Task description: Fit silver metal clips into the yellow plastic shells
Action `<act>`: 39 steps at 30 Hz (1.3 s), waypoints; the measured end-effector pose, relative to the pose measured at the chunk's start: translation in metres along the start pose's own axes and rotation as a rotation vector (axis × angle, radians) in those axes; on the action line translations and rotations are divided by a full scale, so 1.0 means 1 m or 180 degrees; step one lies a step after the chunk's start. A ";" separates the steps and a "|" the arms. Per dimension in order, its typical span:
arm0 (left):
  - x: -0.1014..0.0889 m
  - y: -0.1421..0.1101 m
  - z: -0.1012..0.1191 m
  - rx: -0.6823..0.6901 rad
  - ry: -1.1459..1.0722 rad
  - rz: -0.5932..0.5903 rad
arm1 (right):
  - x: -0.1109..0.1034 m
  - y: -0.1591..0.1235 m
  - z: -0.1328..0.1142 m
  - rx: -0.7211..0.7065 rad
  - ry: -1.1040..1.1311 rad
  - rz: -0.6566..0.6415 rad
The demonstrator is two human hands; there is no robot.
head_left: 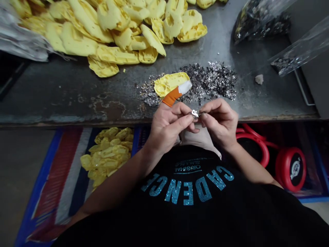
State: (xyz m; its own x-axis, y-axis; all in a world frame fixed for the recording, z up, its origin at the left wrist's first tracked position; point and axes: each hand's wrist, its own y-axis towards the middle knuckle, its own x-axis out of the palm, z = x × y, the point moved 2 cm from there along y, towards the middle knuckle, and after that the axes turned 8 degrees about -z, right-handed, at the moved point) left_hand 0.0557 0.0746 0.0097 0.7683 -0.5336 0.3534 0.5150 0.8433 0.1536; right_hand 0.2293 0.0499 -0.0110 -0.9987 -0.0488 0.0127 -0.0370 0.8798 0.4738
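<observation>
Fine pinch near metal pile (217, 81).
Your left hand (166, 126) holds a shiny clip (194, 113), your right hand (222, 120) a darker bit (202, 114); yellow shell (168, 83) amid pile.

Pinching a tiny silvery metal clip (194, 112) in the left hand's (167, 126) fingertips; gleaming, showing a curled, hook-like outline at the top. Pinching a darker metal piece (202, 113) in the right hand's (220, 120) fingertips, just beside the clip; mostly hiding behind fingers, not revealing full shape or any contact.
</observation>
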 end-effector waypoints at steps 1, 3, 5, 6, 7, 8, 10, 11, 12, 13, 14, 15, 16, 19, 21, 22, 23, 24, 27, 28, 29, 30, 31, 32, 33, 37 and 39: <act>0.000 0.001 0.000 -0.0130 -0.0108 -0.0005 | 0.003 -0.002 0.005 0.0204 0.0276 -0.0010; -0.001 0.003 -0.001 -0.0286 -0.0200 0.0024 | 0.006 -0.005 0.012 0.0449 0.0530 -0.0047; -0.003 0.003 -0.003 -0.0284 -0.0067 0.0053 | 0.004 -0.005 0.010 0.0419 0.0271 -0.0081; -0.004 0.003 -0.004 -0.0211 0.0101 0.0081 | 0.002 -0.003 0.006 0.0264 -0.0085 -0.0140; -0.005 0.003 -0.005 -0.0092 0.0333 0.0113 | -0.001 0.000 0.000 -0.0005 -0.0565 -0.0234; -0.006 0.002 -0.006 0.0075 0.0615 0.0146 | -0.004 0.003 -0.008 -0.0357 -0.1119 -0.0338; -0.006 0.000 -0.005 0.0496 0.1212 0.0210 | -0.008 0.007 -0.021 -0.1110 -0.2142 -0.0567; -0.005 -0.002 -0.004 0.0670 0.1455 0.0235 | -0.009 0.009 -0.026 -0.1397 -0.2464 -0.0659; -0.003 -0.004 -0.003 0.0778 0.1615 0.0235 | -0.009 0.009 -0.027 -0.1529 -0.2602 -0.0697; -0.002 -0.006 -0.001 0.0791 0.1667 0.0249 | -0.009 0.009 -0.026 -0.1456 -0.2538 -0.0699; -0.001 -0.008 0.000 0.0712 0.1604 0.0271 | -0.009 0.009 -0.022 -0.1213 -0.2259 -0.0658; 0.000 -0.008 0.001 0.0581 0.1435 0.0291 | -0.008 0.007 -0.016 -0.0856 -0.1788 -0.0570; 0.001 -0.009 0.002 0.0472 0.1190 0.0306 | -0.007 0.004 -0.007 -0.0441 -0.1197 -0.0439; -0.002 -0.006 0.005 0.0268 0.0473 0.0423 | 0.001 -0.006 0.018 0.0520 0.0341 -0.0065; -0.005 -0.004 0.005 0.0116 0.0271 0.0494 | 0.003 -0.009 0.024 0.0664 0.0655 0.0058; -0.007 -0.003 0.005 0.0009 0.0241 0.0537 | 0.002 -0.008 0.023 0.0621 0.0632 0.0067; -0.007 -0.003 0.005 -0.0086 0.0233 0.0568 | -0.001 -0.007 0.020 0.0544 0.0540 0.0065; -0.007 -0.003 0.005 -0.0133 0.0236 0.0579 | -0.007 -0.004 0.017 0.0443 0.0411 0.0088; -0.006 -0.003 0.003 -0.0260 0.0348 0.0600 | -0.032 0.005 0.009 0.0231 -0.0177 0.0182; -0.006 -0.004 0.002 -0.0280 0.0398 0.0602 | -0.043 0.008 0.009 0.0187 -0.0478 0.0143; -0.006 -0.003 0.001 -0.0273 0.0446 0.0604 | -0.054 0.011 0.011 0.0130 -0.0865 0.0057; -0.006 -0.003 0.000 -0.0242 0.0486 0.0607 | -0.065 0.013 0.014 0.0058 -0.1336 -0.0059; -0.006 -0.003 -0.002 -0.0183 0.0517 0.0613 | -0.074 0.016 0.017 -0.0034 -0.1864 -0.0158; -0.007 -0.002 -0.003 -0.0124 0.0549 0.0617 | -0.082 0.017 0.019 -0.0165 -0.2372 -0.0174; -0.008 -0.001 -0.005 -0.0085 0.0589 0.0624 | -0.086 0.018 0.020 -0.0288 -0.2786 -0.0148; -0.010 0.002 -0.017 -0.0094 0.0721 0.0635 | -0.069 0.015 0.005 -0.0561 -0.2641 -0.0437; -0.010 0.002 -0.023 -0.0128 0.0721 0.0556 | -0.049 0.011 -0.005 -0.0629 -0.2137 -0.0853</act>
State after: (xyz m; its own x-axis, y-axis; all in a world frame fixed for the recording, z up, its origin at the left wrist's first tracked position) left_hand 0.0574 0.0798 -0.0147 0.9097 -0.3851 0.1553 0.3787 0.9228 0.0703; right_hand 0.2775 0.0597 -0.0020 -0.7649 0.1050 -0.6355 -0.3384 0.7740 0.5352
